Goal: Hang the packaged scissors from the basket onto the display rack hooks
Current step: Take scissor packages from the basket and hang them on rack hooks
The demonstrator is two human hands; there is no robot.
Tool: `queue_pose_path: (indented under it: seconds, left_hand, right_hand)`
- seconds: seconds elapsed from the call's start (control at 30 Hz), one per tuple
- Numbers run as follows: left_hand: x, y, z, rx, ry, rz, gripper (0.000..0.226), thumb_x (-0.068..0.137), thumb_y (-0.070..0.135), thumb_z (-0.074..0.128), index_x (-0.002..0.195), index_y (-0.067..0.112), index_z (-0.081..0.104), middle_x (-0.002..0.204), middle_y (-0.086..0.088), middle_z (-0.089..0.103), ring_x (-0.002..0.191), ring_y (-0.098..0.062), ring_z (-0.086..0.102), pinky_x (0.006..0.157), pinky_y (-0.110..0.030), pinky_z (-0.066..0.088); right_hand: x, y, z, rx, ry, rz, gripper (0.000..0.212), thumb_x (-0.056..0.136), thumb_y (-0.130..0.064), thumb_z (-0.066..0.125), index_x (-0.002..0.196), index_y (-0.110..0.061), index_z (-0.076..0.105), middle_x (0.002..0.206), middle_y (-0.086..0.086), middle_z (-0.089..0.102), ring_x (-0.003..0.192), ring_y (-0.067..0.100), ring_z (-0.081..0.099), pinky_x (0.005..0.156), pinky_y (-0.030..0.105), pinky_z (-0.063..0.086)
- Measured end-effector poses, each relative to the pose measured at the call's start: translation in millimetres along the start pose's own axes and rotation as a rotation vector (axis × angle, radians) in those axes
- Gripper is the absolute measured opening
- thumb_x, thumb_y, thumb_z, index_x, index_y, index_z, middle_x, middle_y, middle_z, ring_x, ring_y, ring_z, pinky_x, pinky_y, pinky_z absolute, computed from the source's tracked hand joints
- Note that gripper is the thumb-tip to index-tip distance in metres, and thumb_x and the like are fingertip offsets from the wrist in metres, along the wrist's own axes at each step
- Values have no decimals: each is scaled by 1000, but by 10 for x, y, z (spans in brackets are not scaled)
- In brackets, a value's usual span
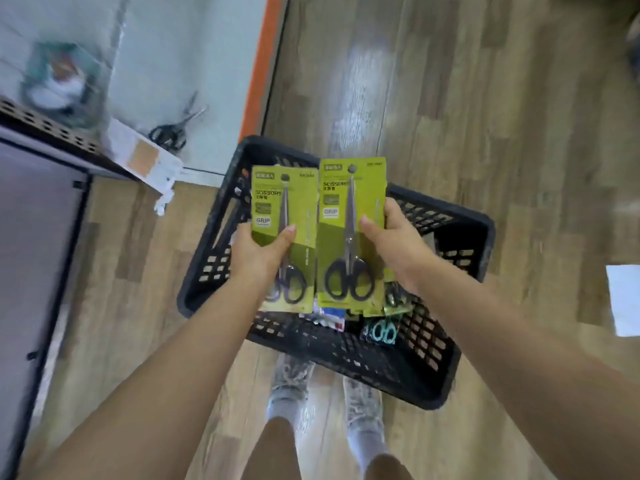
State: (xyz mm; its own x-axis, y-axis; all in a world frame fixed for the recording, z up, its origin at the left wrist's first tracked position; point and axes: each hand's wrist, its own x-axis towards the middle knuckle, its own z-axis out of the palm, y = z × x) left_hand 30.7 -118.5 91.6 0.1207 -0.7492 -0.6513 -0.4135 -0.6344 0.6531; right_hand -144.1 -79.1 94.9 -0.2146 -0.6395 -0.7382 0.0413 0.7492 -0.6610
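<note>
Above a black plastic basket (460, 375) on the wooden floor I hold two green-carded packs of black-handled scissors side by side. My left hand (259, 252) grips the left scissors pack (301, 209) from its left side, thumb on the front. The right scissors pack (341, 202) is held by my right hand (394, 240) at its right edge. More packs lie in the basket, among them one with teal handles (382, 331). Only the perforated edge of the display rack (45, 128) shows at the left; no hooks are in sight.
A white shelf base (166, 64) with an orange edge strip (261, 67) holds loose black scissors (169, 131) and a blurred packet (59, 81). White carded items (147, 159) hang off the rack edge. My feet (325, 393) stand just behind the basket. A white sheet (625, 299) lies at right.
</note>
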Motion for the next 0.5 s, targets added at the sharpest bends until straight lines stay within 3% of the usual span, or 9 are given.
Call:
queue_pose_path:
  seconds: [0.17, 0.23, 0.33, 0.4, 0.5]
  left_hand:
    - [-739, 1060, -589, -106, 92, 98, 40, 81, 39, 71, 104, 13, 52, 96, 0, 63, 87, -17, 59, 77, -32, 46]
    - [-1099, 1590, -923, -154, 147, 187, 40, 81, 38, 71, 101, 9, 52, 86, 0, 59, 76, -15, 56, 69, -29, 44]
    - [-1689, 2331, -1502, -238, 241, 317, 35, 82, 33, 71, 92, 6, 51, 73, 1, 55, 67, -10, 57, 61, -19, 43]
    - [-2135, 2708, -1913, -271, 315, 397, 31, 85, 32, 68, 89, 6, 52, 74, -3, 56, 71, -15, 59, 59, -20, 42]
    - [-2751, 3137, -2564, -308, 469, 507, 24, 92, 28, 60, 95, 4, 58, 78, -1, 58, 83, -25, 58, 64, -28, 40]
  right_hand:
    - [-825, -1235, -184, 13, -69, -181, 29, 101, -24, 42, 130, -32, 40, 120, -12, 53, 110, 11, 47, 89, 28, 33]
    - [-1209, -1837, -206, 20, -81, -270, 19, 102, -20, 42, 120, -24, 43, 104, -14, 54, 98, 8, 45, 85, 24, 35]
    - [-1839, -2746, -144, -4, -118, -468, 20, 100, -11, 42, 118, -18, 47, 105, -3, 62, 100, 15, 55, 82, 24, 43]
    - [-2324, -3291, -69, -6, -143, -570, 20, 99, -7, 43, 112, -21, 51, 99, -1, 60, 93, 14, 55, 77, 20, 44]
    - [-3036, -3981, 82, -67, -153, -734, 15, 97, -12, 50, 92, -26, 55, 107, 8, 61, 101, 21, 57, 91, 34, 44]
